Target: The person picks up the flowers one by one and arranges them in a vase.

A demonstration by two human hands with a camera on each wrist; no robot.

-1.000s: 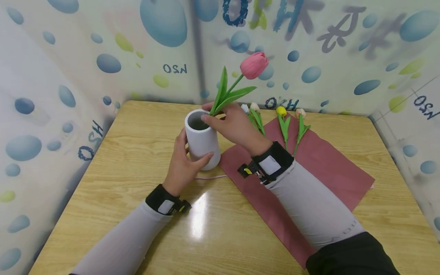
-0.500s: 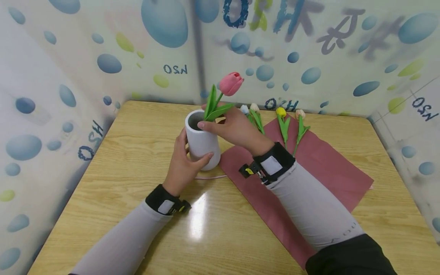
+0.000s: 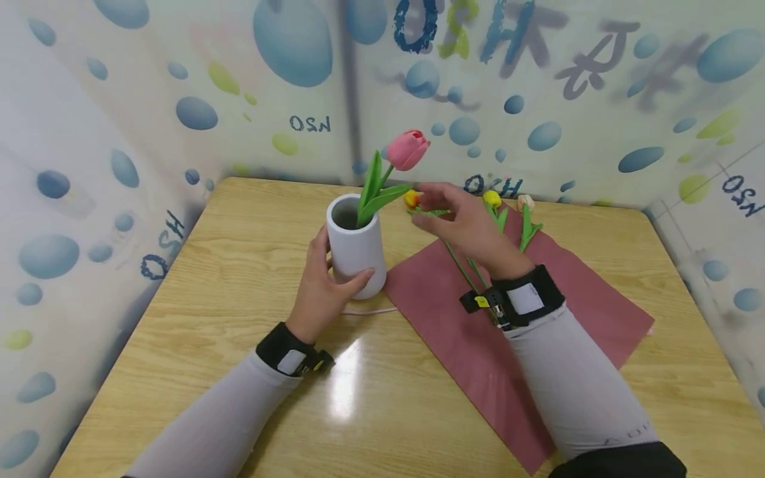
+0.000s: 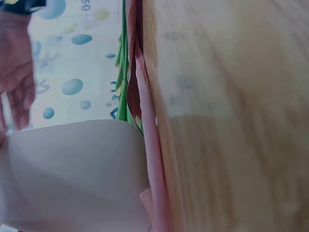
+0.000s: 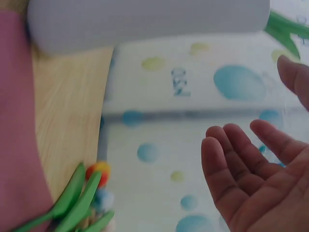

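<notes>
Off to the right goes the right hand [image 3: 463, 226], which was at the tulip's stem half a second ago; now it holds nothing, fingers loosely bent. Nearer, the left hand [image 3: 317, 289] grips the white vase [image 3: 357, 259] on the bench [image 3: 406, 411], thumb across its lower front. I'd judge that vase rigid, smooth, perhaps heavy and breakable, best held round the body. Inside its mouth, the pink tulip [image 3: 408, 150] leans right; it looks light and flexible, so I'd pinch the stem, sparing the soft petals. Rightward lies dark pink paper [image 3: 466, 345]; beyond, the yellow tulip [image 3: 492, 198] and pale tulip [image 3: 526, 202] point toward the patterned wall [image 3: 239, 146].
</notes>
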